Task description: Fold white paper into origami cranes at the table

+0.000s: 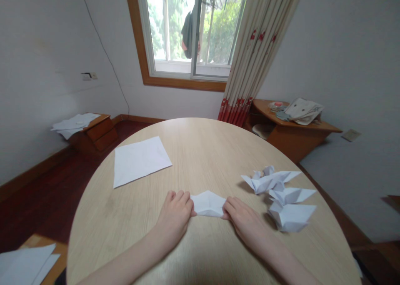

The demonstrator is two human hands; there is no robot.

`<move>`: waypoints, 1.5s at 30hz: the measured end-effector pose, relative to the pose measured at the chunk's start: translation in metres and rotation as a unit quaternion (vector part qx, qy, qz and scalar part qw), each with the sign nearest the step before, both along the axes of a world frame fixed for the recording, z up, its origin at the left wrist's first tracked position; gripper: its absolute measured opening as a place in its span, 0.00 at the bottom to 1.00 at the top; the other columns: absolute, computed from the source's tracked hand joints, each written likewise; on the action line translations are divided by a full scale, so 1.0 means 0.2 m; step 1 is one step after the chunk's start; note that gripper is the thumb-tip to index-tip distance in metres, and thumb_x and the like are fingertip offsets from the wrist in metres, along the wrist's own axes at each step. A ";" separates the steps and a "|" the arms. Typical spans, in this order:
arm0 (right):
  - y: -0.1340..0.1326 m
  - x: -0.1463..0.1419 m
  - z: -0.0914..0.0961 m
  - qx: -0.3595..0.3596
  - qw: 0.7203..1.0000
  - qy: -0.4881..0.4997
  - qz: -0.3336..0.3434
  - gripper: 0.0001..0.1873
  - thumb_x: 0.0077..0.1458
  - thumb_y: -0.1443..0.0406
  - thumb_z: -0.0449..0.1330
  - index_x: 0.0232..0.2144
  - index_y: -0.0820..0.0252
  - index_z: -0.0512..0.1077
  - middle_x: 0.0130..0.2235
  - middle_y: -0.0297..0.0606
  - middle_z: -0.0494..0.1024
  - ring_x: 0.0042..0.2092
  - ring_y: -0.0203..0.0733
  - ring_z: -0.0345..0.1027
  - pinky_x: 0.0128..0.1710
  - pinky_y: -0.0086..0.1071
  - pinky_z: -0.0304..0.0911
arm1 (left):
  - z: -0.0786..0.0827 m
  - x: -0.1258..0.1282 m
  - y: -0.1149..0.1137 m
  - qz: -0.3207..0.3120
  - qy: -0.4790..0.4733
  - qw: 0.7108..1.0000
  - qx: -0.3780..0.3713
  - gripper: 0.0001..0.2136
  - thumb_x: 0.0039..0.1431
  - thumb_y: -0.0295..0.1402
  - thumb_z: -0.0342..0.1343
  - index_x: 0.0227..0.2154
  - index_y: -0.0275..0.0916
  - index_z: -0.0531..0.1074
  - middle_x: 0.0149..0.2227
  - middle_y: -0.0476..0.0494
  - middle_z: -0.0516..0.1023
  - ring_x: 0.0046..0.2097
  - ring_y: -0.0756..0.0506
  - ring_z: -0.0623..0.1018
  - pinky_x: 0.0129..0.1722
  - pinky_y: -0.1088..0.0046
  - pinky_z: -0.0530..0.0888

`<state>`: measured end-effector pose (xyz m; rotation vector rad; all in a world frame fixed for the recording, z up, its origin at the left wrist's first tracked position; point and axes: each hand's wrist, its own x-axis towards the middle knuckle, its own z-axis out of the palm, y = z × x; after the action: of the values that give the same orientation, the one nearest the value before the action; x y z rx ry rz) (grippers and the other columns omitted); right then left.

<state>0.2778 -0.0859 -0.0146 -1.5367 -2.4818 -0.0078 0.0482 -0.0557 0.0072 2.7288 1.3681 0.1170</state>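
Between my two hands is a folded white paper [208,204], with a peaked top edge and a crease along its lower part. My left hand [178,208] has its fingers closed on the paper's left end. At the right end, my right hand [236,210] pinches it in the same way. Both thumbs are mostly hidden. To the right on the table stand several folded paper figures [293,216] with pointed ends, close together. A flat white paper sheet [142,160] lies at the left of the table.
The round wooden table [200,151] has its curved far edge below the window. At the back left is a small drawer cabinet [100,131] with papers on top. A corner desk [281,139] at the right bears a cloth bag [303,111]. More paper sheets [26,264] lie at lower left.
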 end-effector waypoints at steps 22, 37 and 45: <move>-0.04 -0.11 0.08 -0.118 0.989 0.092 0.009 0.07 0.62 0.70 0.50 0.32 0.60 0.65 0.35 0.38 0.71 0.36 0.41 0.65 0.35 0.32 0.58 | -0.02 0.00 -0.01 -0.009 -0.188 0.981 -0.047 0.05 0.64 0.29 0.49 0.37 0.40 0.70 0.40 0.45 0.71 0.40 0.44 0.71 0.41 0.64 0.63; -0.14 -0.21 0.13 -0.390 0.842 0.367 0.062 0.15 0.64 0.56 0.45 0.29 0.57 0.59 0.24 0.30 0.67 0.24 0.33 0.60 0.25 0.26 0.57 | -0.09 0.02 0.03 -0.023 -0.306 0.949 -0.072 0.06 0.64 0.25 0.46 0.34 0.39 0.67 0.45 0.41 0.70 0.48 0.44 0.70 0.49 0.64 0.70; -0.07 -0.15 0.11 -0.115 0.924 0.363 0.023 0.14 0.65 0.59 0.43 0.32 0.57 0.64 0.31 0.37 0.71 0.34 0.40 0.66 0.37 0.33 0.64 | -0.10 0.02 0.02 -0.026 -0.318 0.941 -0.115 0.07 0.60 0.22 0.49 0.38 0.41 0.64 0.48 0.41 0.68 0.51 0.44 0.70 0.51 0.64 0.69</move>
<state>0.2482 -0.1009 0.0065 -1.2383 -1.9512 0.7455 0.0529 -0.0515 -0.0121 2.2290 1.0371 0.7138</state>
